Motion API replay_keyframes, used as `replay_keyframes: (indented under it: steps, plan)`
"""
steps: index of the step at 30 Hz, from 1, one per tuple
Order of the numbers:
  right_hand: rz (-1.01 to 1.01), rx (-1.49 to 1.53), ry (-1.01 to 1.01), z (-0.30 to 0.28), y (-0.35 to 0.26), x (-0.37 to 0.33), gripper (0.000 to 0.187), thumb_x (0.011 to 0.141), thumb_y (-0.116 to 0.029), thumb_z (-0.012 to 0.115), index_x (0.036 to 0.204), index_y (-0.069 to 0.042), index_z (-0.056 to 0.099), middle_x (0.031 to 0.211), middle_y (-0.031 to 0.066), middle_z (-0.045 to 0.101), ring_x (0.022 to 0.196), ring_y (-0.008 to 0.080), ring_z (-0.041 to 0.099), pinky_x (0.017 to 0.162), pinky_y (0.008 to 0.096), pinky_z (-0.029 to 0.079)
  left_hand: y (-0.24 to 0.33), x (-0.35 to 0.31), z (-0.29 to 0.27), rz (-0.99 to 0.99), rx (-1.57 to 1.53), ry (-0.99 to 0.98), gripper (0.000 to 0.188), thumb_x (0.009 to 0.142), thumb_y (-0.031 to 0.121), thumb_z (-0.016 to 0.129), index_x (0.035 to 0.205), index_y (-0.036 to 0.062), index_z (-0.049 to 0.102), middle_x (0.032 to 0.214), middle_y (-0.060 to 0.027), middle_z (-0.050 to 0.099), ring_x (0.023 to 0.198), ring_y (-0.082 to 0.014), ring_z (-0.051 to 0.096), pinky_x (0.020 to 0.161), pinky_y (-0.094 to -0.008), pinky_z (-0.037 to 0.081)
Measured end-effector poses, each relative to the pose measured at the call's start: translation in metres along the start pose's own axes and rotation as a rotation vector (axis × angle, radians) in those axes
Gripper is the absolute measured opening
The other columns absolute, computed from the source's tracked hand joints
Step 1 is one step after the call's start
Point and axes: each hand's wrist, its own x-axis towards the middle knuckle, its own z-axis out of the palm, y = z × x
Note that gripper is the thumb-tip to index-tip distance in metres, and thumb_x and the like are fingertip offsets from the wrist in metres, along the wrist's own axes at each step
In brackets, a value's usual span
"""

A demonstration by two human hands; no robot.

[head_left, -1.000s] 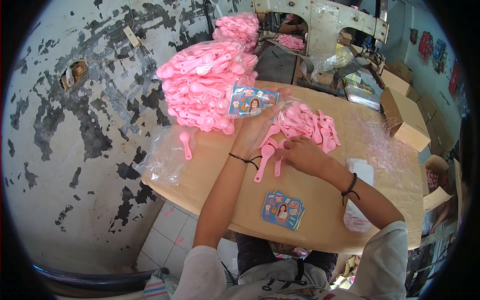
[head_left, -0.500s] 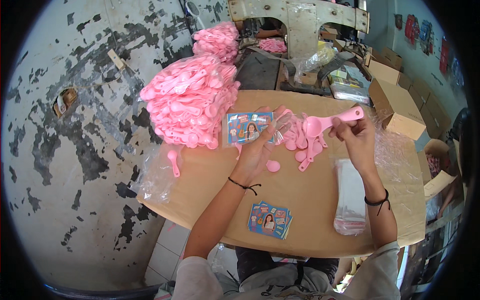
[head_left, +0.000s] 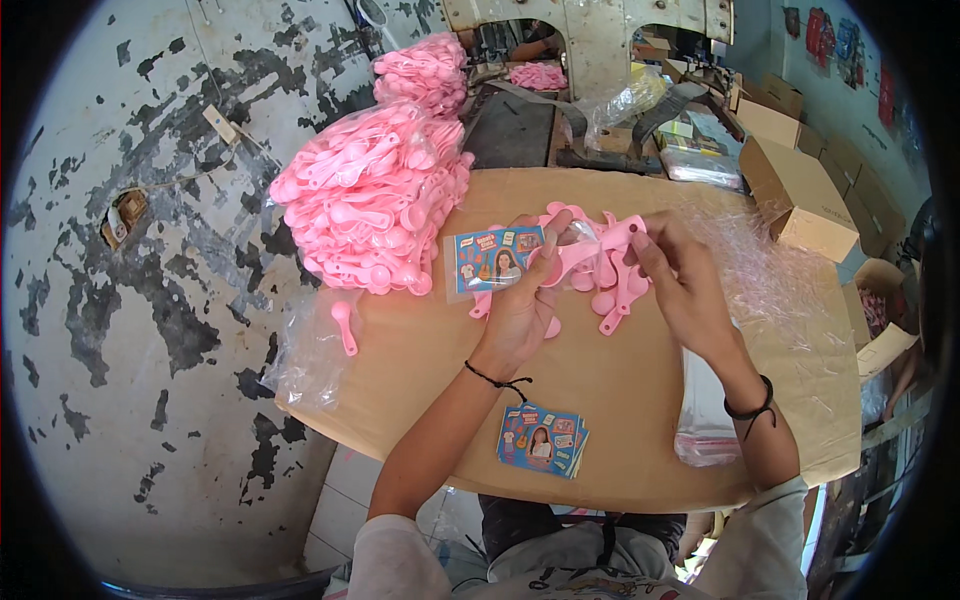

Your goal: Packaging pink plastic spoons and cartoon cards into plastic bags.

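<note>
Left hand (head_left: 517,312): grip closed on a flat, clear plastic sleeve (head_left: 451,284) containing a blue rectangular card (head_left: 490,262). Pink plastic spoon (head_left: 604,243), held above the brown-covered surface (head_left: 620,410), has shifted leftward to the sleeve's right end, apparently bringing both together; bowl points left, long axis rising rightward. Right hand (head_left: 688,288): grip pinching the handle's end.

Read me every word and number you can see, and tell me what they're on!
I don't copy out printed words, but here's where they are:
Blue card in the left hand: a title and tiny words, the tiny ones unreadable.
Stack of blue cards: printed words too, the smallest blurred.
Open cardboard box: faint print, too small to read.
</note>
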Motion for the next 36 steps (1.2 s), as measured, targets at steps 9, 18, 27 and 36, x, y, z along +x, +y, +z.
replay_keyframes:
  steps: [9,18,27,36]
  plan:
    - [0.021,0.146,0.025,-0.001,0.011,0.002,0.015,0.094,-0.012,0.061,0.102,0.001,0.059,0.081,0.0051,0.068,0.072,0.0065,0.063,0.058,0.0222,0.045,0.002,-0.002,0.007,0.042,0.050,-0.106,0.041,0.095,0.007,0.056,0.130,0.0138,0.035,0.146,-0.0175,0.038,0.139,-0.0279,0.034,0.111,-0.0427,0.040]
    - [-0.020,-0.010,-0.145,0.011,-0.010,-0.010,0.015,0.094,-0.013,0.060,0.098,0.001,0.063,0.062,0.0020,0.055,0.057,0.0073,0.054,0.048,0.0257,0.043,-0.010,-0.010,0.013,-0.031,0.067,-0.194,0.048,0.096,0.014,0.056,0.138,0.0120,0.032,0.149,-0.0139,0.034,0.138,-0.0255,0.034,0.114,-0.0420,0.033]
    - [-0.155,-0.342,0.081,-0.056,-0.039,0.001,0.008,0.086,-0.010,0.064,0.085,-0.003,0.067,0.058,0.0061,0.050,0.046,0.0125,0.039,0.046,0.0278,0.033,-0.013,0.013,-0.025,-0.199,0.057,0.000,0.049,0.100,0.029,0.052,0.140,0.0055,0.037,0.142,-0.0134,0.044,0.129,-0.0234,0.045,0.109,-0.0372,0.036]
    - [-0.046,-0.535,-0.115,-0.041,-0.035,-0.007,0.012,0.082,-0.016,0.064,0.081,-0.005,0.069,0.057,0.0136,0.058,0.049,0.0249,0.056,0.052,0.0362,0.044,-0.024,-0.018,0.023,0.131,1.152,-0.516,0.057,0.097,0.028,0.057,0.142,0.0003,0.035,0.143,-0.0166,0.043,0.135,-0.0237,0.039,0.110,-0.0387,0.033]
